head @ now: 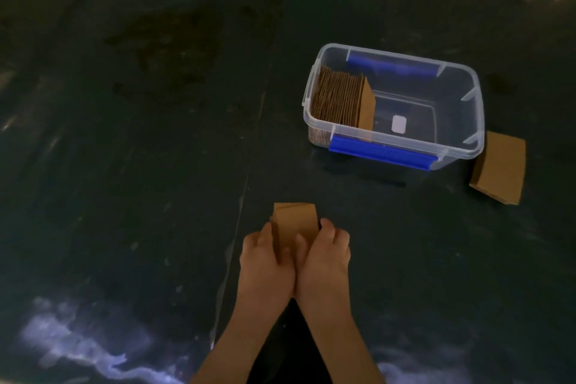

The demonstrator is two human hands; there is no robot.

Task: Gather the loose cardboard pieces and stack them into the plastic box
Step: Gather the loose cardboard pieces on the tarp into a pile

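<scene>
A small stack of brown cardboard pieces (296,221) stands on edge low in the middle of the view. My left hand (265,262) grips its left side and my right hand (327,259) grips its right side. Up and to the right sits the clear plastic box (467,121) with blue clip handles. A row of cardboard pieces (339,100) stands upright against its left wall; the right part of the box holds none. Another flat stack of cardboard (498,168) lies just outside the box's right front corner.
Everything rests on a dark, wrinkled plastic sheet (140,150) with a long seam running from my hands toward the top. Bright glare patches show at the bottom left. A small white label sits on the box floor.
</scene>
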